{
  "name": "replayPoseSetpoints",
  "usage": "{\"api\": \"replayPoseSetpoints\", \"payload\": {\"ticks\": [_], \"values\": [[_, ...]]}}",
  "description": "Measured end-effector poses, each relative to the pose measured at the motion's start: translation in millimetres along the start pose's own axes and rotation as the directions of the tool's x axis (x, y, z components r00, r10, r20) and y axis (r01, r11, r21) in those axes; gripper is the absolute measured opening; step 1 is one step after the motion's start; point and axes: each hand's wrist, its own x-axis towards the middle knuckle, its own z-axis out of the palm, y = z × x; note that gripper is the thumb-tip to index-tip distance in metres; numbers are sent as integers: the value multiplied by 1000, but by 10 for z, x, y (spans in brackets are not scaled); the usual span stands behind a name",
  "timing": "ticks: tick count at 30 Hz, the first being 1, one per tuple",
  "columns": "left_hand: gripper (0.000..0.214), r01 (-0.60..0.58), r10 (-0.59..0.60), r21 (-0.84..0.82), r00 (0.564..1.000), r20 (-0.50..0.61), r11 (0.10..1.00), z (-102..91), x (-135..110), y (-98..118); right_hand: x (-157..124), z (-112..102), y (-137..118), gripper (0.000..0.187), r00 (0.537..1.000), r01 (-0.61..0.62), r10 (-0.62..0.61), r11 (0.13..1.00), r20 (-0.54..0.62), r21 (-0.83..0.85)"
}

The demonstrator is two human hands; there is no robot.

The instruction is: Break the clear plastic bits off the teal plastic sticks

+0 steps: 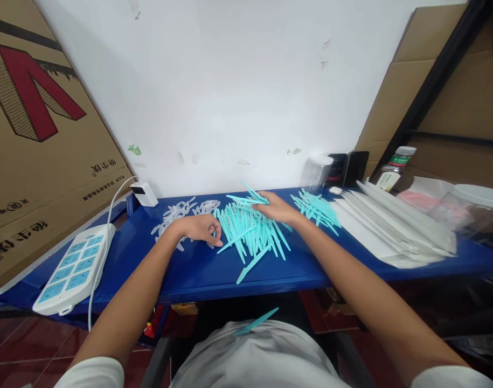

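A loose heap of thin turquoise eyebrow razors [250, 229] lies on the blue table. My right hand [272, 207] is closed around several of these razors at the far side of the heap, and their ends stick out to the left. Beside the heap's left edge, my left hand [201, 229] has its fingers curled in; whatever is in them is hidden. Small translucent caps [175, 213] are scattered behind and left of that hand. A smaller turquoise razor pile [317, 209] sits to the right. One single razor [256, 321] rests on my lap.
On the left, a white power strip [74, 269] with a cable and a small white device [144, 194] occupy the table [133, 264]. White packets [400, 226], a clear jar [318, 172], a bottle [395, 167] and phones [354, 168] stand right. A wall closes off the back.
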Motion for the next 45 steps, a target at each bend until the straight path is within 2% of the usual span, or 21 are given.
{"api": "replayPoseSetpoints", "payload": {"ticks": [4, 8, 10, 14, 16, 23, 27, 32, 38, 41, 45], "values": [[47, 3, -4, -9, 995, -101, 1000, -75, -76, -58, 9, 4, 24, 32, 1000, -9, 9, 1000, 10, 0], [46, 22, -26, -32, 991, -131, 999, -125, -128, -112, 12, 1, 39, 29, 1000, -3, 3, 1000, 14, -4], [45, 70, -75, -40, 986, -151, 997, -118, -130, -127, 12, 0, 39, 28, 1000, -13, 13, 1000, 14, -6], [46, 195, -197, -30, 974, -116, 980, -72, -103, -123, 9, -4, 39, 27, 1000, 6, -6, 1000, 11, -5], [44, 213, -214, -19, 974, -69, 977, -56, -88, -110, 7, -6, 43, 27, 1000, 13, -13, 1000, 17, -10], [34, 96, -96, -1, 995, 1, 995, -51, -88, -73, -4, -6, 32, 32, 996, -26, 24, 1000, 80, 15], [33, 29, -28, -50, 1000, 8, 998, -69, -113, -37, -41, -20, -45, 44, 986, -60, 54, 998, 158, 30], [36, -50, 44, -96, 997, -60, 994, -117, -168, 46, -69, -34, -67, 56, 986, -40, 30, 998, 162, 57], [39, -102, 85, -111, 986, -143, 989, -122, -165, 107, -56, -15, -26, 66, 972, -14, -8, 996, 234, 92], [42, -152, 129, -103, 972, -197, 983, -135, -163, 115, -56, -10, -25, 66, 976, -45, 15, 990, 217, 132], [47, -179, 147, -98, 951, -273, 979, -160, -175, 112, -54, -35, -34, 60, 990, 14, -17, 1000, 143, 22]]}}
